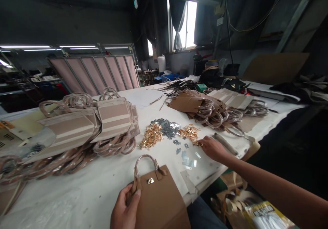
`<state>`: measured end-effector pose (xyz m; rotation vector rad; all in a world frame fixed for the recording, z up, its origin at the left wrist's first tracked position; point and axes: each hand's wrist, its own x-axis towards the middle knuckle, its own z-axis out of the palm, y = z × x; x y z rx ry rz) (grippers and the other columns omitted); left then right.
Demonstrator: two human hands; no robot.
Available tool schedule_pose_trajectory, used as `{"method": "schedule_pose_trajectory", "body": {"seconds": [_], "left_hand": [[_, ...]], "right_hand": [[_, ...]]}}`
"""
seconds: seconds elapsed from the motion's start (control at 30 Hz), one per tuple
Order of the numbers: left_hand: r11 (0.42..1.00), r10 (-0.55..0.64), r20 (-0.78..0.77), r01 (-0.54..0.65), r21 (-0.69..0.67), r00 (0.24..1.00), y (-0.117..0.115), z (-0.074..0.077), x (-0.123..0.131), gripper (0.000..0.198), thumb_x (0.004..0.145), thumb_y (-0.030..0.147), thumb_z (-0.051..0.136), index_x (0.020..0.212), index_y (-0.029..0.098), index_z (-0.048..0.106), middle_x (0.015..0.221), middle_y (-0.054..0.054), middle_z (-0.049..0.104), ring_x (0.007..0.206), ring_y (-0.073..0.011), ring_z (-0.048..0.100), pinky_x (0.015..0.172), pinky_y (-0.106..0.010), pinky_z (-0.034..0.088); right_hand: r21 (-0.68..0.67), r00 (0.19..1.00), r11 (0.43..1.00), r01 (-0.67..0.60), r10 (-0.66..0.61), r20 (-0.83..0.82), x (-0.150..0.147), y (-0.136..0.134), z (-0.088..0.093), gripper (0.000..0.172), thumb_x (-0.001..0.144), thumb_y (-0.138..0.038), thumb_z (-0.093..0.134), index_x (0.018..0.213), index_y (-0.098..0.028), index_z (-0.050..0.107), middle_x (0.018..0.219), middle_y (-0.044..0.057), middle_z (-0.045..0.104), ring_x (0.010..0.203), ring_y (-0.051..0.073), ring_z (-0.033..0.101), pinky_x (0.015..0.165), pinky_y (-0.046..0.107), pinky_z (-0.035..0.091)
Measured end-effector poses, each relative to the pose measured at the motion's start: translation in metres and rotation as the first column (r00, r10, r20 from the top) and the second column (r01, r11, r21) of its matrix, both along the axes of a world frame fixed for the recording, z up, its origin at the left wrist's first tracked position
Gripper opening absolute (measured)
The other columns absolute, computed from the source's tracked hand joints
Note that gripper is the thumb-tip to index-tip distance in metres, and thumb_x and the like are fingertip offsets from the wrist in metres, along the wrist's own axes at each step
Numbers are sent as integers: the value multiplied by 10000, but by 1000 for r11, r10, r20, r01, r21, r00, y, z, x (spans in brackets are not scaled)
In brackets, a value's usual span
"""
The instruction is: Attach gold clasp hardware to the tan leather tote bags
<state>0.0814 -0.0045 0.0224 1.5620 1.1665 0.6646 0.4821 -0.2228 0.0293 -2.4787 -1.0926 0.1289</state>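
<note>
My left hand (pixel 126 206) grips the left edge of a small tan handbag (pixel 160 198) lying flat at the table's near edge; the bag has a wrapped handle and a gold clasp (pixel 150 180). My right hand (pixel 212 147) reaches out to the near edge of a pile of gold metal fittings (pixel 190 132), fingers curled and pinched on the pieces there. A second gold pile (pixel 151 135) and a heap of grey metal plates (pixel 167 126) lie beside it, with a few loose plates (pixel 186 158) scattered nearer to me.
Finished striped pink bags (pixel 112 118) with wrapped handles are stacked at left. Flat tan bag pieces (pixel 205 107) with handles lie heaped at right. A white cloth (pixel 84 191) covers the table. Cartons and packaging (pixel 258 212) sit on the floor at right.
</note>
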Motion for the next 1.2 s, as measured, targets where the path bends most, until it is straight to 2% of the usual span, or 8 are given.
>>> {"method": "schedule_pose_trajectory", "body": {"seconds": [0.13, 0.27, 0.5, 0.63, 0.8, 0.9, 1.03, 1.2], "left_hand": [[1000, 0, 24, 0, 11, 1000, -5, 9, 6, 728, 640, 735, 763, 1091, 179, 630, 1051, -96, 753, 1043, -357, 689, 885, -412, 536], [999, -13, 20, 12, 51, 1000, -10, 17, 6, 677, 629, 759, 756, 951, 178, 620, 813, -49, 699, 812, -296, 655, 738, -350, 492], [995, -2, 8, 1, 102, 1000, -20, 20, -1, 552, 734, 733, 710, 796, 202, 573, 701, 5, 584, 708, -210, 540, 647, -274, 397], [983, 3, 79, -18, 185, 997, -30, 19, -1, 507, 868, 688, 630, 748, 208, 519, 685, 17, 534, 684, -177, 507, 659, -265, 386], [976, 116, 178, -145, 161, 977, -37, 19, -4, 495, 906, 677, 609, 1044, 201, 598, 980, -59, 682, 938, -244, 639, 849, -311, 474], [970, 240, 299, -239, -40, 924, -39, 18, -13, 584, 814, 653, 726, 1156, 190, 630, 1206, -110, 692, 1159, -294, 632, 954, -334, 487], [931, 228, 460, -54, -360, 858, -42, 15, -25, 484, 807, 615, 705, 955, 155, 685, 917, -85, 734, 824, -252, 691, 740, -320, 525], [921, 272, 462, -90, -378, 844, -45, 7, -30, 417, 787, 561, 718, 869, 154, 678, 780, -39, 693, 694, -191, 629, 677, -287, 495]], "right_hand": [[194, 984, 980, -45, 77, -160, -23, -12, -7, 367, 912, -215, 538, 1189, -243, 778, 1125, 67, 729, 967, 252, 667, 870, 324, 511], [322, 934, 944, 77, 45, -354, -25, -11, -6, 372, 894, -374, 530, 1091, -188, 785, 908, 73, 757, 763, 250, 679, 688, 335, 549], [517, 825, 841, 161, 172, -537, -61, -7, 30, 539, 908, -586, 602, 1209, -152, 708, 970, 117, 739, 825, 256, 693, 669, 331, 561], [589, 594, 806, 67, 442, -672, -145, 13, 43, 421, 867, -574, 775, 1034, -189, 750, 944, 72, 720, 845, 238, 662, 711, 316, 544], [584, 250, 810, 51, 556, -793, -245, 57, 19, 489, 766, -523, 883, 1104, -203, 733, 940, 36, 709, 837, 227, 651, 777, 326, 525], [590, 371, 807, 21, 541, -755, -271, 75, -1, 499, 750, -537, 880, 1095, -206, 734, 960, 42, 697, 869, 249, 657, 780, 337, 523], [623, 530, 782, -30, 540, -654, -278, 78, -17, 476, 842, -563, 820, 1164, -225, 727, 968, 39, 686, 914, 266, 664, 815, 350, 528], [612, 546, 788, -62, 540, -641, -279, 74, -21, 421, 863, -586, 817, 1049, -222, 717, 945, 44, 696, 918, 277, 668, 817, 363, 527]]}}
